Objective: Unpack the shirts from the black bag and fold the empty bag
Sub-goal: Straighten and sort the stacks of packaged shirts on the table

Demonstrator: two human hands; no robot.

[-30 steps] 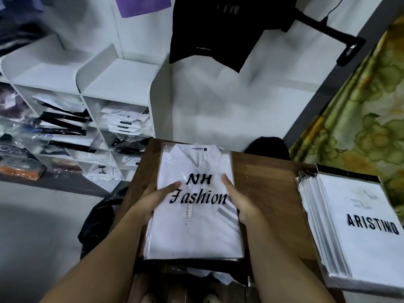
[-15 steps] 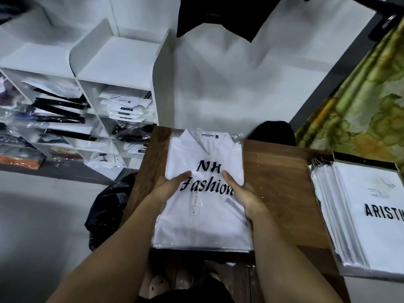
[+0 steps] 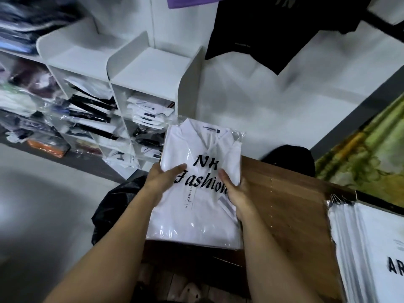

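A stack of white shirts [image 3: 197,217] in clear plastic, printed "NH Fashion", is lifted off the left end of the wooden table [image 3: 290,204] and tilted up at its far end. My left hand [image 3: 162,178] grips its left edge, thumb lying on top. My right hand [image 3: 235,191] grips its right edge the same way. The black bag [image 3: 113,208] slumps on the floor left of the table, partly hidden behind my left forearm.
A stack of bagged white shirts [image 3: 369,243] marked "ARISTINO" lies at the table's right end. White shelving [image 3: 140,88] with packed clothes stands at the left. A black garment [image 3: 262,38] hangs on the wall above, and a dark object [image 3: 290,158] sits behind the table.
The shirt stack lay flat on the table under both hands; now both hands have raised it off the table and carried it left, past the table's edge.
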